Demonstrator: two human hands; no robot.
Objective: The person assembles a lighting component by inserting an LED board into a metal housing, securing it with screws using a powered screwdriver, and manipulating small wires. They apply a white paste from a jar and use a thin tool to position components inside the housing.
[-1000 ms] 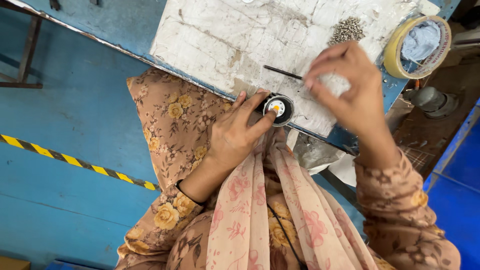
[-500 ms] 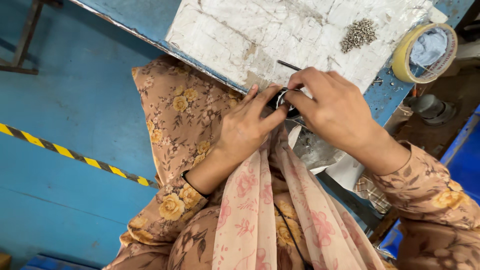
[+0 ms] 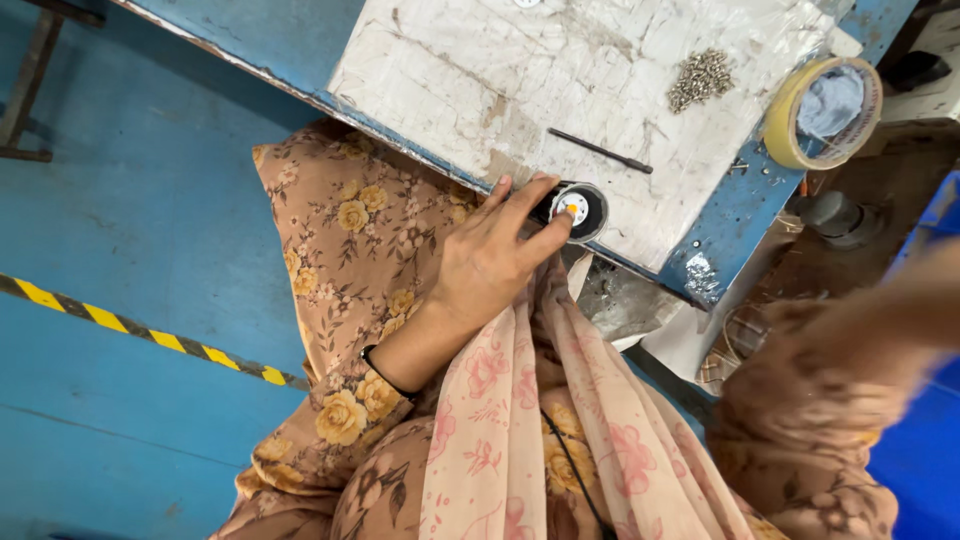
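blue floor runs under you, and a blue bench (image 3: 730,215) topped with a worn white board (image 3: 560,70) fills the upper middle of the view. your small round black part (image 3: 577,208) with a white and yellow centre sits right at the near edge of that board, close to its near corner. your left hand (image 3: 490,260) pinches it, thumb along the near side and fingertips curled over its far rim, closed on the part. just beyond it a thin dark rod (image 3: 600,151) lies flat on the board, apart from the part. farther out a heap of small metal screws (image 3: 699,79) rests near the right edge, and a roll of yellowish tape (image 3: 822,112) stands past it on the bench's bare blue strip. your right arm is only a blur at the right edge of the view, its hand out of sight. open board lies left and beyond the rod; the bench corner drops off just right of the part. a yellow and black striped line (image 3: 150,333) crosses the floor to your left.
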